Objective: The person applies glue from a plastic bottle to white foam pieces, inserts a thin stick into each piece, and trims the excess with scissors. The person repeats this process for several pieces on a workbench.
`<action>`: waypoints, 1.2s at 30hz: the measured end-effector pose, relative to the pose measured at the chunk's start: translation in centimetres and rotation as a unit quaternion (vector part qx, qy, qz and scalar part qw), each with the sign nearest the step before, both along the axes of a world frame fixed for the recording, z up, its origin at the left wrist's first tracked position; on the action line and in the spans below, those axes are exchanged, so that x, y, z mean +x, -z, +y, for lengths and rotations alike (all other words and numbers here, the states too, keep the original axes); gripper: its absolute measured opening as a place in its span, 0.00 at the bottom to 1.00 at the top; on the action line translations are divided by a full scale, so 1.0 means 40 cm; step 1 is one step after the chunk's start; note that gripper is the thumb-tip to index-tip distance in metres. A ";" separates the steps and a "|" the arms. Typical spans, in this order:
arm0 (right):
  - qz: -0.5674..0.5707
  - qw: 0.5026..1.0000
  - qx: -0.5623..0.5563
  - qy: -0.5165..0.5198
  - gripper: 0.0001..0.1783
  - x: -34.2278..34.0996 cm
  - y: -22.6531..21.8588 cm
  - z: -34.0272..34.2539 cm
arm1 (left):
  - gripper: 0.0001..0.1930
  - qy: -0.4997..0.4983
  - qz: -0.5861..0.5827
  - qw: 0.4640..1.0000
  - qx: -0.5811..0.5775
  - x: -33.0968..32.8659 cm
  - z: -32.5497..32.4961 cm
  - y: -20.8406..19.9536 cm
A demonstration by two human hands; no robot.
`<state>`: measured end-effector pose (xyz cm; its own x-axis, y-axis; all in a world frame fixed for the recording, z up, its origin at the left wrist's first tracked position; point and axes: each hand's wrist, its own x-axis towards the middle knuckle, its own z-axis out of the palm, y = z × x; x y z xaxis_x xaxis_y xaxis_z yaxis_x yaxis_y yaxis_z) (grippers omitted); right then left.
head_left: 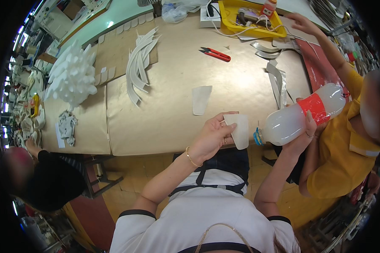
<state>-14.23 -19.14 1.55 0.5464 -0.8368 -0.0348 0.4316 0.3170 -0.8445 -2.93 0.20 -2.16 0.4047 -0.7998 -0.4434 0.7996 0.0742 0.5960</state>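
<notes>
My left hand [217,134] is closed on a small white tapered piece [240,133], thumb on top, just past the table's near edge. Another white tapered piece [202,100] lies flat on the table beyond it. My right hand [302,137] grips a large clear plastic bottle [283,125] with a red label, tilted so its blue-ringed neck points left toward the white piece. The bottle looks cloudy; I cannot tell what is inside. Red-handled thread snips [215,54] rest farther back on the table.
A brown-covered table [169,122] spans the front. White strips [138,67] and a spiky white pile [73,76] lie left. A yellow tray [232,29] stands at the back. At right, a co-worker in a yellow shirt [337,164] reaches across; another person [46,177] sits left.
</notes>
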 end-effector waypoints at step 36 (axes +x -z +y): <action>-0.003 0.998 -0.059 -0.017 0.30 0.028 0.008 0.015 | 0.22 0.058 -0.152 0.987 0.021 0.116 0.065 -0.044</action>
<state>-13.12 -18.53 1.24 0.5749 -0.8156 0.0656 0.4267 0.2304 -0.8745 1.73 2.79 -0.38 0.4306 -0.8321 -0.3495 0.5858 -0.0370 0.8096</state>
